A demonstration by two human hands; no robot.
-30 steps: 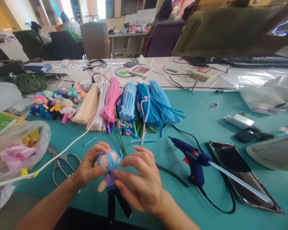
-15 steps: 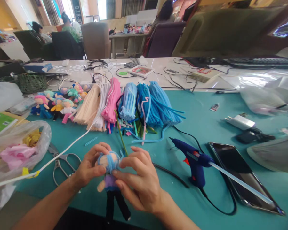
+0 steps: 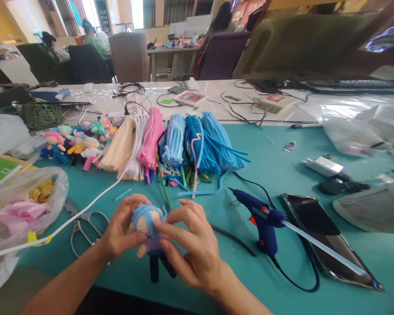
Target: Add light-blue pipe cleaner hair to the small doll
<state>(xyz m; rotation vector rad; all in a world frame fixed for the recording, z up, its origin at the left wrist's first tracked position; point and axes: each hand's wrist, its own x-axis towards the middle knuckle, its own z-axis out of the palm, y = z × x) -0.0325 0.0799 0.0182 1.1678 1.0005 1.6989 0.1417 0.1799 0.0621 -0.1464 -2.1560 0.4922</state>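
A small pipe-cleaner doll (image 3: 143, 225) is held between both hands above the green mat (image 3: 276, 153). It has light-blue strands for hair, a beige head, a purple top and black legs. Around the left side of its head my left hand (image 3: 122, 229) is closed, thumb at the front. My right hand (image 3: 193, 240) pinches at the right side of the head and body, fingertips on the blue strands; just what they grip is partly hidden. Scissors (image 3: 82, 221) lie left of my left hand. To the right of my right hand rests a blue glue gun (image 3: 259, 214) with a clear glue stick.
Bundles of pipe cleaners (image 3: 172, 140) and several finished dolls (image 3: 80, 144) stand behind the hands. A plastic bag (image 3: 57, 188) and a white cable (image 3: 95, 201) are at left. At right are a phone (image 3: 331, 240), a charger (image 3: 323, 165) and a cap-like grey item (image 3: 371, 208).
The doll has tipped, with its legs drawn up and its head turned slightly left. My right fingers have shifted a little along the head. The view has moved slightly.
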